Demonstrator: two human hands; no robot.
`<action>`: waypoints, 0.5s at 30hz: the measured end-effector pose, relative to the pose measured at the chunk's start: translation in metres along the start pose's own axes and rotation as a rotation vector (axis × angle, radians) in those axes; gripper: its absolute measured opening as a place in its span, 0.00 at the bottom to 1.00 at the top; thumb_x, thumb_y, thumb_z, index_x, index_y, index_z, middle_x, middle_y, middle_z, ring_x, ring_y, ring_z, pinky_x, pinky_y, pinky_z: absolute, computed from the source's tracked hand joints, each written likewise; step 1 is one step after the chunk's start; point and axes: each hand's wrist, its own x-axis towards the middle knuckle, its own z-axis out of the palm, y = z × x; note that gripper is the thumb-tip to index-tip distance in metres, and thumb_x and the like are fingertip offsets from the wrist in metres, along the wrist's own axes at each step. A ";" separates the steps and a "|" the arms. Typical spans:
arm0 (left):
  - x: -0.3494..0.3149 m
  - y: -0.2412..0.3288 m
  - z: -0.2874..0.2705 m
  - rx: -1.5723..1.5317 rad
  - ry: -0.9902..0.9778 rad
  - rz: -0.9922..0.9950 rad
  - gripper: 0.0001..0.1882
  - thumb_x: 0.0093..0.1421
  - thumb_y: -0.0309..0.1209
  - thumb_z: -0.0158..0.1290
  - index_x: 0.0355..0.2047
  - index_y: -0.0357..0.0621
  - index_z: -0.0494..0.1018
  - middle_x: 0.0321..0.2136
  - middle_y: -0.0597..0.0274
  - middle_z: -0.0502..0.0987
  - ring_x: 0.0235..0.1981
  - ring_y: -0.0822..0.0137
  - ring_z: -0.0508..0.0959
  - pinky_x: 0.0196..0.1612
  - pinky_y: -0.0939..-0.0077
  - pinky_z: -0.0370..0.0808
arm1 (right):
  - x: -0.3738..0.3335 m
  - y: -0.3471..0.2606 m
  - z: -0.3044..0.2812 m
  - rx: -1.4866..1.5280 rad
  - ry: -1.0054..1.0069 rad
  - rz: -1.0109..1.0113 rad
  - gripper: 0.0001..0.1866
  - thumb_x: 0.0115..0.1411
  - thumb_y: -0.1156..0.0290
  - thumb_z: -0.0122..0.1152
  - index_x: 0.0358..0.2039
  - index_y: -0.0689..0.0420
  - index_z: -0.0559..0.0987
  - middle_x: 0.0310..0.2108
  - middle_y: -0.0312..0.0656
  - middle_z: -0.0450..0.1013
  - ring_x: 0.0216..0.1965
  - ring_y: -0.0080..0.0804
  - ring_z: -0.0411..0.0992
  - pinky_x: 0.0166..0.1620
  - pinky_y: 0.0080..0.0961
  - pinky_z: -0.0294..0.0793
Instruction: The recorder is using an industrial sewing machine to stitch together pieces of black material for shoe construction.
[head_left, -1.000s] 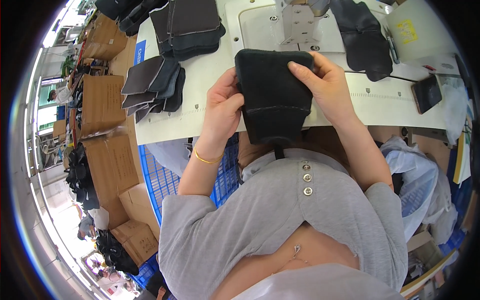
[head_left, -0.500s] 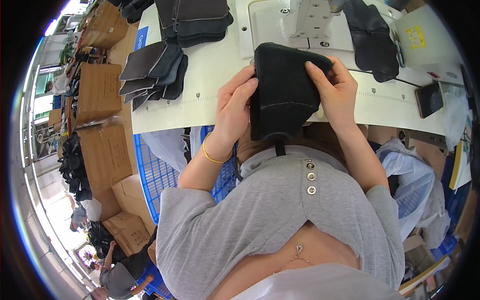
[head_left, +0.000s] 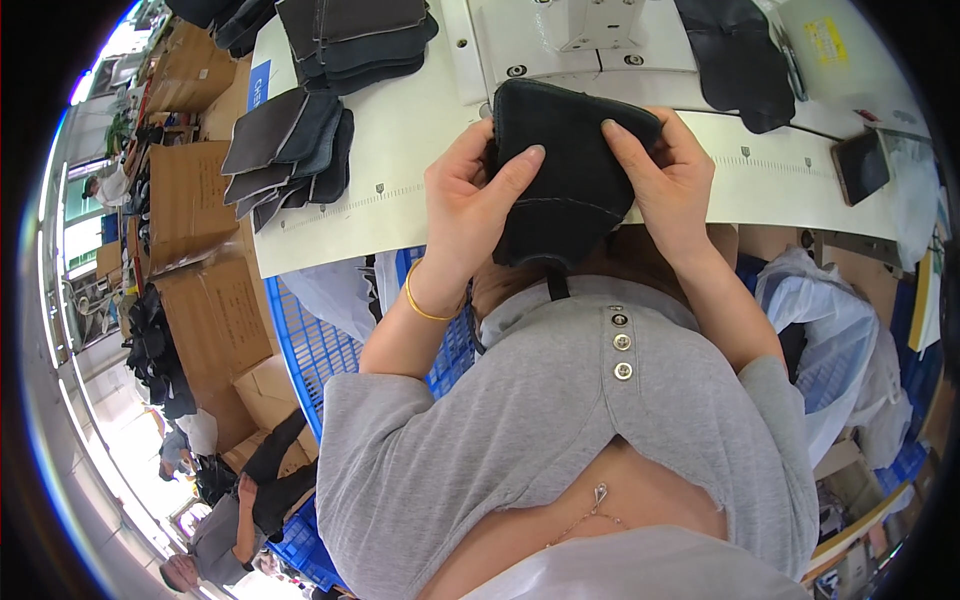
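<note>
On my left, the fanned dark pieces [head_left: 285,150] lie near the front edge of the bench [head_left: 395,140]; a stray forearm could drag some off. My left hand [head_left: 472,195] pinches the left side of the black piece [head_left: 565,155], thumb across its face. The piece hangs between my hands, lower end toward my lap; uneven pulling could skew its stitched line. My right hand [head_left: 662,180] grips its upper right corner; a slack thumb could let that slip. Farther right, a swinging elbow might knock the phone [head_left: 862,168].
</note>
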 end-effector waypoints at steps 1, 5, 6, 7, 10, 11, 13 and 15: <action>0.001 -0.002 0.000 -0.017 0.006 0.011 0.14 0.63 0.20 0.57 0.49 0.29 0.74 0.39 0.60 0.80 0.39 0.76 0.79 0.43 0.82 0.78 | 0.000 0.001 -0.001 0.005 -0.015 -0.017 0.09 0.63 0.72 0.67 0.39 0.63 0.79 0.29 0.33 0.78 0.29 0.12 0.73 0.31 0.11 0.73; 0.003 -0.007 -0.002 -0.040 -0.010 -0.007 0.14 0.64 0.21 0.56 0.49 0.29 0.74 0.39 0.60 0.80 0.39 0.76 0.79 0.42 0.83 0.78 | -0.001 0.003 -0.002 -0.040 0.014 -0.022 0.10 0.62 0.71 0.67 0.39 0.63 0.78 0.28 0.34 0.78 0.29 0.13 0.73 0.30 0.11 0.73; 0.004 -0.007 -0.002 -0.039 -0.012 -0.011 0.14 0.64 0.21 0.56 0.49 0.29 0.74 0.39 0.60 0.80 0.39 0.76 0.79 0.42 0.83 0.78 | -0.001 0.003 -0.003 -0.043 0.011 -0.027 0.10 0.62 0.71 0.67 0.39 0.63 0.78 0.27 0.34 0.78 0.28 0.12 0.74 0.30 0.11 0.73; 0.005 -0.007 -0.002 -0.048 -0.017 -0.016 0.13 0.64 0.21 0.56 0.48 0.29 0.74 0.39 0.60 0.80 0.38 0.76 0.79 0.42 0.83 0.78 | -0.001 0.004 -0.003 -0.046 0.008 -0.031 0.10 0.62 0.71 0.67 0.39 0.63 0.78 0.27 0.34 0.78 0.28 0.12 0.74 0.29 0.11 0.73; 0.006 -0.008 -0.001 -0.053 -0.025 -0.029 0.13 0.64 0.21 0.56 0.48 0.30 0.74 0.38 0.61 0.81 0.38 0.76 0.79 0.41 0.83 0.78 | -0.002 0.003 -0.006 -0.061 0.003 0.010 0.09 0.62 0.73 0.67 0.39 0.63 0.78 0.29 0.36 0.79 0.30 0.14 0.75 0.32 0.13 0.75; 0.007 -0.008 0.000 -0.051 -0.026 -0.033 0.13 0.64 0.21 0.56 0.48 0.30 0.74 0.38 0.61 0.81 0.37 0.76 0.79 0.41 0.83 0.78 | -0.001 0.004 -0.007 -0.061 0.007 0.013 0.09 0.62 0.73 0.67 0.39 0.63 0.78 0.29 0.36 0.79 0.30 0.14 0.75 0.32 0.13 0.75; 0.008 -0.008 0.001 -0.048 -0.035 -0.048 0.12 0.64 0.21 0.56 0.48 0.31 0.75 0.38 0.61 0.81 0.37 0.76 0.79 0.41 0.83 0.78 | 0.001 0.006 -0.010 -0.228 0.027 -0.184 0.12 0.60 0.74 0.67 0.44 0.62 0.79 0.34 0.38 0.79 0.35 0.18 0.76 0.36 0.17 0.76; 0.009 -0.009 0.003 -0.047 -0.044 -0.063 0.12 0.64 0.21 0.56 0.48 0.31 0.75 0.37 0.62 0.81 0.36 0.77 0.79 0.40 0.83 0.78 | 0.005 0.001 -0.009 -0.289 0.021 -0.300 0.15 0.59 0.75 0.67 0.47 0.60 0.79 0.34 0.39 0.79 0.35 0.22 0.76 0.37 0.19 0.76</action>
